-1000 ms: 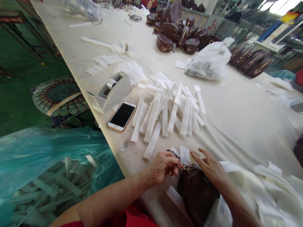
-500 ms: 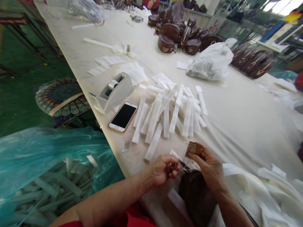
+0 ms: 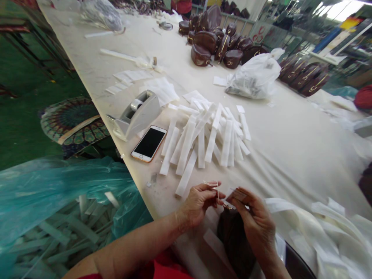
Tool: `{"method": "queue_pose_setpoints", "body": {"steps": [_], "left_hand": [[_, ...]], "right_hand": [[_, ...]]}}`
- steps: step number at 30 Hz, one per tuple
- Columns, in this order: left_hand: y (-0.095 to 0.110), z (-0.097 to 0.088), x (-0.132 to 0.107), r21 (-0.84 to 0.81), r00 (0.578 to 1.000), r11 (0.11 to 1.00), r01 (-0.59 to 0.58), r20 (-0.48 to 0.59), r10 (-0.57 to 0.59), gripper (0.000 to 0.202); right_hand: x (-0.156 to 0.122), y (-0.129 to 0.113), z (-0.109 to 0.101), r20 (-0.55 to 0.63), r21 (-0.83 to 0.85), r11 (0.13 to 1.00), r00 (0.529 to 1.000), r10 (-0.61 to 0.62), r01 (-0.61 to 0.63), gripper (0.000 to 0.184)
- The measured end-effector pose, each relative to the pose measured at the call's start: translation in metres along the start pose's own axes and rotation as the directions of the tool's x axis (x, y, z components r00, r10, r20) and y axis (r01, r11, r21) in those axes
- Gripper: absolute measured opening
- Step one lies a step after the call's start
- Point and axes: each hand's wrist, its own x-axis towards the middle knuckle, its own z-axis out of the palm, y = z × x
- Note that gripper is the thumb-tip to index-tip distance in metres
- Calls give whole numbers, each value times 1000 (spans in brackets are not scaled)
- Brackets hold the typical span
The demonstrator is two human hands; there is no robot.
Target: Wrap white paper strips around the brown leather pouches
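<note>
A thin pale string [image 3: 217, 190] loops around the fingers of my left hand [image 3: 197, 205], which is pinched above a dark brown leather bag [image 3: 234, 240]. Between the thumb and fingers of my right hand [image 3: 257, 221] is a small brown tag [image 3: 234, 195], turned partly edge-on. A bit of gold-coloured metal shows at the bag's top, just under both hands. The bag lies close to my body at the table's near edge, its lower part dim and partly covered by my right wrist.
White strips [image 3: 200, 135] lie heaped beyond my hands, beside a phone [image 3: 149, 143] and a grey tape dispenser [image 3: 136, 114]. Finished-looking brown bags [image 3: 203, 46] and a clear plastic bag [image 3: 254, 77] stand farther back. A teal plastic sack [image 3: 116, 186] of strips is at left.
My left hand has let go of the bag's metal end and risen slightly, with string now visible around its fingers. The tag in my right hand has tilted and moved lower.
</note>
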Motion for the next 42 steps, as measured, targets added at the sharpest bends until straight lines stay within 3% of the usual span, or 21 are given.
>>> {"method": "queue_pose_setpoints", "body": {"steps": [6,10,15,18,20,24,27,32,34,39,40,42], "left_hand": [[1,4,1,146,993,983,-108,-19,112,44],[1,5,2,320,977,924,-210,89,192,49],[7,8,0,575,874,667,-474,220,432,32],[14,11,0,678,825,489,-549,345,448,16],[19,13,1,726,820,412,-552,382,426,11],[25,11,1,754,851,422,-503,350,391,10],[28,4,0,750,868,462,-474,306,392,8],[43,-11,-8,750,858,490,-444,198,474,11],[55,-15,-11,765,833,475,-434,140,535,13],[83,-21,-15,827,716,390,-405,22,698,14],[86,-22,-16,840,703,378,-390,6,711,15],[89,-26,-19,871,691,343,-352,-6,723,18]], "right_hand": [[-1,1,3,60,81,996,998,26,-30,37],[-2,0,5,185,66,998,982,-31,19,39],[1,-1,6,338,-45,993,937,-87,109,53],[5,-1,7,386,-74,986,916,-109,149,59],[7,-1,9,396,-54,989,912,-103,136,62],[9,-1,9,287,-3,998,956,-64,67,66],[13,2,1,181,-31,999,983,43,-38,56],[17,17,-20,225,-105,986,963,149,-128,54],[17,25,-29,235,-136,979,955,181,-152,49],[18,48,-63,244,-251,953,942,231,-169,45],[18,51,-71,290,-273,945,921,259,-180,45],[17,54,-89,434,-302,929,837,333,-213,49]]}}
